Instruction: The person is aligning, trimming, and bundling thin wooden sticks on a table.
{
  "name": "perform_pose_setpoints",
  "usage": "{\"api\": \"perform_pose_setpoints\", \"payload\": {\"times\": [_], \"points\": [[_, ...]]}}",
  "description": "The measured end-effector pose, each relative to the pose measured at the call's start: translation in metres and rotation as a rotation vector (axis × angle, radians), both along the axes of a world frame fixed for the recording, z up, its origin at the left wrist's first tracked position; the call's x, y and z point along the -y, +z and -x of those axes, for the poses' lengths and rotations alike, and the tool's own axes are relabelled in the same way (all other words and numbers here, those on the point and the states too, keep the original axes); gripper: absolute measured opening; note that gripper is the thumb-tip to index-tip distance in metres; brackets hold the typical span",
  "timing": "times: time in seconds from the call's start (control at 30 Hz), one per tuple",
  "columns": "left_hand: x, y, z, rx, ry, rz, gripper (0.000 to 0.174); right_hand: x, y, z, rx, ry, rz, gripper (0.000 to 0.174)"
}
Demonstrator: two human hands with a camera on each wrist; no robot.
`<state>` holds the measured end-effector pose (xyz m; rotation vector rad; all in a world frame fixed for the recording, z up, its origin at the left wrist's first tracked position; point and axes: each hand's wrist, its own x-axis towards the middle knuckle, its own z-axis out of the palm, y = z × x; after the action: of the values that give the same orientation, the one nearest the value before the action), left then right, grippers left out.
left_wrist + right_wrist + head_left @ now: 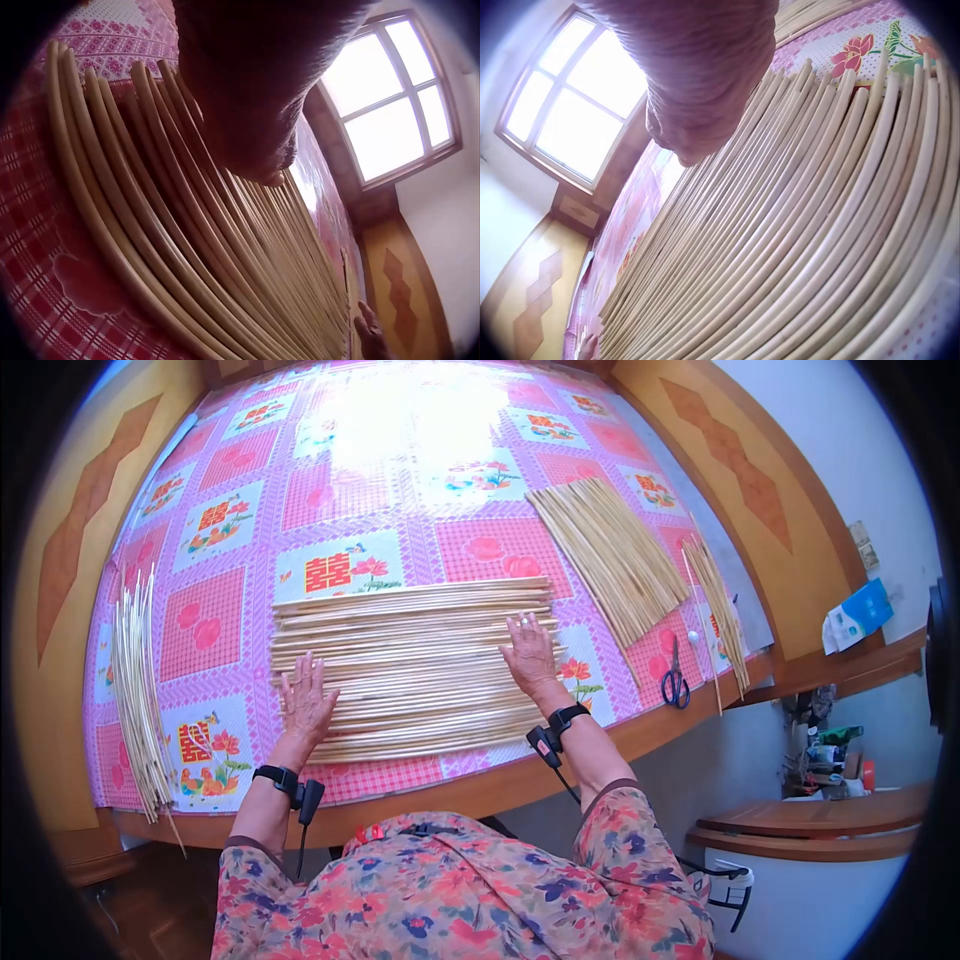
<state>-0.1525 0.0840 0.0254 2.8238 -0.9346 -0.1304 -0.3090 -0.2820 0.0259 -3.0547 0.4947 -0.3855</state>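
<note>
A row of thin, pale wooden sticks [420, 670] lies side by side across the patterned cloth, with narrow gaps between some of them. My left hand [310, 708] rests on the left part of the row, fingers straight and spread a little. Toward the other end, my right hand [532, 657] lies on the sticks with its fingers extended forward. In the left wrist view the stick ends [94, 73] are uneven, and the hand above them is dark. Uneven ends [847, 79] also show beside the hand in the right wrist view.
A second sheet of aligned sticks [610, 555] lies at the right, with a loose bunch [715, 610] beyond it. Scissors [675, 685] sit near the front edge. Another bunch of sticks [137, 690] lies far left. Wooden boards [735, 470] border the cloth-covered surface.
</note>
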Motion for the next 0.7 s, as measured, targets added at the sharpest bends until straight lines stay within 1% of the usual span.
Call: {"api": "perform_pose_setpoints", "payload": {"times": [0.1,0.17,0.3,0.37,0.43,0.5,0.57,0.63,0.7], "points": [[0.014,-0.004,-0.007,0.008,0.022,-0.049,0.063,0.023,-0.004,-0.019,0.03,0.014,0.019,0.058],[0.021,-0.008,-0.013,-0.002,0.045,-0.059,0.065,0.038,-0.008,-0.033,0.097,0.019,0.008,0.058],[0.033,-0.017,-0.03,0.043,0.082,-0.039,0.065,0.057,-0.016,-0.055,0.063,-0.017,-0.009,0.06],[0.041,-0.022,-0.041,0.085,0.105,-0.046,0.064,0.063,-0.024,-0.064,0.094,-0.015,-0.023,0.061],[0.053,-0.019,-0.047,0.048,0.127,-0.05,0.063,0.065,-0.029,-0.069,0.037,-0.02,-0.031,0.062],[0.065,-0.023,-0.053,0.034,0.118,-0.059,0.063,0.066,-0.036,-0.068,0.043,-0.011,-0.024,0.063],[0.077,-0.028,-0.058,-0.003,0.123,-0.048,0.064,0.069,-0.044,-0.062,0.013,-0.042,-0.075,0.064],[0.087,-0.035,-0.06,0.06,0.113,-0.019,0.065,0.071,-0.045,-0.053,0.01,-0.059,-0.068,0.066],[0.096,-0.034,-0.064,0.069,0.081,-0.004,0.066,0.071,-0.047,-0.043,0.068,-0.112,-0.046,0.067]]}}
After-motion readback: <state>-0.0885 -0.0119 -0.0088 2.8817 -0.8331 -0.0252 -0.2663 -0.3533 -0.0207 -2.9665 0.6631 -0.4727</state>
